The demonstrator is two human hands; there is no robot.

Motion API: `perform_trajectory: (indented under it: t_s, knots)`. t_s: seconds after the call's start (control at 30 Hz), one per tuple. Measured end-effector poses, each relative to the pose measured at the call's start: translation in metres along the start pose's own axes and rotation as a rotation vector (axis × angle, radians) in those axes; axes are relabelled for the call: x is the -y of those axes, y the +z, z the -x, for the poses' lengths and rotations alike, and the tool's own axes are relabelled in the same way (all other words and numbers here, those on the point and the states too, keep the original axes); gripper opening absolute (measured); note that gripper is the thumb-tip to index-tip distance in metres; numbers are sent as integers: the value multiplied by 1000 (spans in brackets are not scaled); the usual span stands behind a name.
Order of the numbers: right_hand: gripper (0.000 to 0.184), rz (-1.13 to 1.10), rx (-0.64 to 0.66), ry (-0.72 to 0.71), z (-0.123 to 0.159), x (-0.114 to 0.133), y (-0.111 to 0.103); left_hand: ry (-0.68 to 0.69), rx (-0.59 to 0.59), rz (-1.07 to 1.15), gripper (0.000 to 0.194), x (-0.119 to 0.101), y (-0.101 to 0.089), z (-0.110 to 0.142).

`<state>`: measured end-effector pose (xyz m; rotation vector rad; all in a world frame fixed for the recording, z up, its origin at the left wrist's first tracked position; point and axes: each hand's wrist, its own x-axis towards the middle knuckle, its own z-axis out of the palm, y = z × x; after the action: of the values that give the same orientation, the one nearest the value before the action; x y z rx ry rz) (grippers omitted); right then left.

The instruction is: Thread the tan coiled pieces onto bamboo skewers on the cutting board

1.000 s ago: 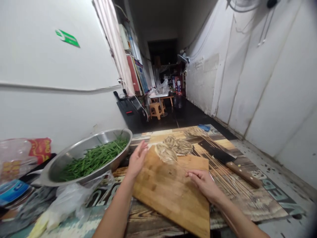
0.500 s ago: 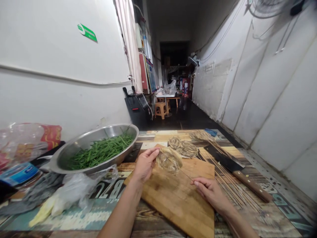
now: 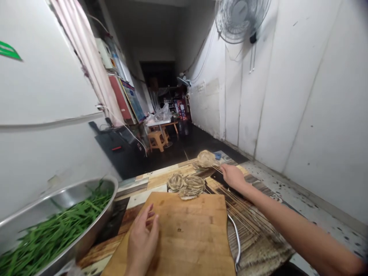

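My right hand [image 3: 233,176] is stretched to the far right of the table, its fingers closed on the stick end of a bamboo skewer. At the skewer's other end a flat, wrinkled, tan round piece [image 3: 206,159] rests on the far pile; its exact kind I cannot make out. My left hand [image 3: 143,235] hovers over the left part of the wooden cutting board [image 3: 195,230], fingers apart, holding nothing. Just beyond the board lie similar brownish round pieces [image 3: 192,186] in small stacks. Below my right forearm spread several loose bamboo skewers [image 3: 238,209]. A knife blade [image 3: 217,176] shows partly; its handle is hidden.
A steel basin [image 3: 113,191] of cut green stalks [image 3: 66,230] stands at the left. A blue object [image 3: 217,156] lies at the table's far corner. Farther off are plastic stools [image 3: 156,140] and a small table. A fan [image 3: 241,17] hangs on the right wall.
My right hand has carried the skewered piece from above the board to the far right pile. My left hand has let go of it and drawn back. The view has turned right.
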<state>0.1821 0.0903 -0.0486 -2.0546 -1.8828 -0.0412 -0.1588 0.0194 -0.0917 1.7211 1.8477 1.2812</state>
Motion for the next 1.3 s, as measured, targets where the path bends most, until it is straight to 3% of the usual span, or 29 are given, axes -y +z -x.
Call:
perform_trajectory:
  t_s: [0.13, 0.27, 0.37, 0.47, 0.53, 0.63, 0.8, 0.93, 1.1, 1.2, 1.3]
  knots:
    - [38, 32, 56, 41, -45, -4, 16, -9, 5, -31, 62, 5, -1, 0]
    - [26, 45, 120, 60, -49, -3, 29, -11, 29, -46, 62, 9, -2, -1]
    - [30, 63, 60, 47, -18, -2, 23, 21, 64, -59, 59, 7, -4, 1]
    - [31, 109, -52, -62, 35, -2, 16, 68, 84, -95, 56, 1, -4, 4]
    - [26, 112, 18, -112, 71, -4, 15, 96, 103, -128, 53, -2, -2, 6]
    - [25, 70, 144, -66, 106, -11, 19, 118, 133, -153, 51, -3, 4, 7]
    - [21, 75, 124, -52, 115, -18, 27, 58, 150, -188, 50, 2, 8, 4]
    - [18, 74, 108, -83, 112, -16, 32, 59, 158, -216, 50, -10, 1, -4]
    - [21, 48, 89, -79, 111, -15, 41, 130, 334, -385, 45, -38, 11, -43]
    - [22, 29, 85, -49, 111, -16, 40, 111, 425, -589, 46, -45, 37, -85]
    - [22, 11, 63, -18, 111, -17, 36, -24, 402, -813, 54, -39, 69, -126]
